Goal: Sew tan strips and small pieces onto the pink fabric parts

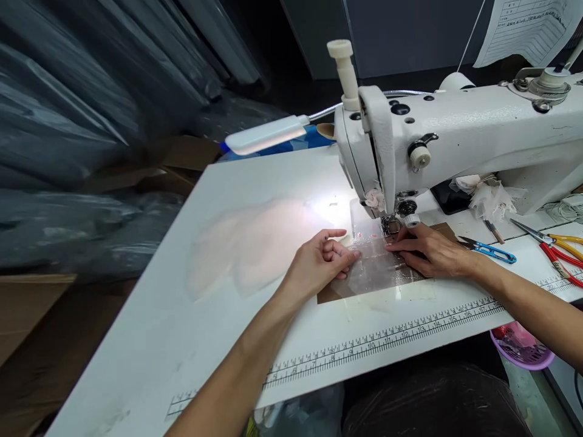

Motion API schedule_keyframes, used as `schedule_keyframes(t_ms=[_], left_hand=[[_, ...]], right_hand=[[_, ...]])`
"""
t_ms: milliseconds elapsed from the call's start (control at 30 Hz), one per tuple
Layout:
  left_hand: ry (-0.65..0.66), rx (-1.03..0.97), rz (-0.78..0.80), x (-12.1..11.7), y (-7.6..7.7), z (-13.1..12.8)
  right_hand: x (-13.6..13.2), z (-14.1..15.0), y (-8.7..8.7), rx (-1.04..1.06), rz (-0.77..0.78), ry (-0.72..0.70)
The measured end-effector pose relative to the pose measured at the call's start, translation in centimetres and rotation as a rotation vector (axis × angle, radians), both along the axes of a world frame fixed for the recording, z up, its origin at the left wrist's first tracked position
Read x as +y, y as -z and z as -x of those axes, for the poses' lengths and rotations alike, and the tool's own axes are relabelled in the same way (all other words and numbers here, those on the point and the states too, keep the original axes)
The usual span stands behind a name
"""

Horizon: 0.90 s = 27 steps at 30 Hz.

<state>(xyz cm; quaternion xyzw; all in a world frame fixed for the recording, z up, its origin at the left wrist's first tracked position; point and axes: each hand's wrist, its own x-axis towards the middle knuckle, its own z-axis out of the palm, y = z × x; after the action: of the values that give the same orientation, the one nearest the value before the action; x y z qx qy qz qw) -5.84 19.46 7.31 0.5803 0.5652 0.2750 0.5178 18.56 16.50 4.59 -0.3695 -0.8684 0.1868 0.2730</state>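
Note:
A thin, see-through sheet [376,264] lies flat below the needle area of a white sewing machine [455,130]; I cannot tell whether it is plastic or sheer cloth. My left hand [319,264] is closed at the sheet's left edge, thumb and fingers pinching it, with the index finger sticking out. On the other side, my right hand [430,250] has its fingers together on the sheet, just in front of the metal presser foot [390,226]. Beneath the sheet is a brown patch [331,294] on the white table [150,340].
Blue thread snips [494,250], red-handled scissors [555,258] and a dark flat object [450,197] lie on the right. A lamp [266,135] hangs behind the table. Printed ruler marks [364,349] run along the front edge. A purple basket [523,355] stands below.

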Motion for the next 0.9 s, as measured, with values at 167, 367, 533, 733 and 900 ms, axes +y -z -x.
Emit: schedule_keyframes(t_ms=[167, 367, 533, 733, 900], left_hand=[[-0.004, -0.013, 0.000, 0.0, 0.1, 0.1], [0.008, -0.014, -0.008, 0.1, 0.3, 0.2], [0.049, 0.064, -0.110, 0.1, 0.6, 0.7], [0.281, 0.534, -0.989, 0.2, 0.5, 0.1], [0.777, 0.631, -1.079, 1.4, 0.4, -1.4]], right_hand=[[-0.4, -0.3, -0.7, -0.003, 0.025, -0.020], [-0.6, -0.4, -1.0, -0.113, -0.011, -0.122], [-0.6, -0.3, -0.9, -0.129, -0.032, -0.112], [-0.7, -0.3, -0.9, -0.104, -0.047, -0.109], [-0.9, -0.1, -0.8, -0.088, -0.035, -0.079]])
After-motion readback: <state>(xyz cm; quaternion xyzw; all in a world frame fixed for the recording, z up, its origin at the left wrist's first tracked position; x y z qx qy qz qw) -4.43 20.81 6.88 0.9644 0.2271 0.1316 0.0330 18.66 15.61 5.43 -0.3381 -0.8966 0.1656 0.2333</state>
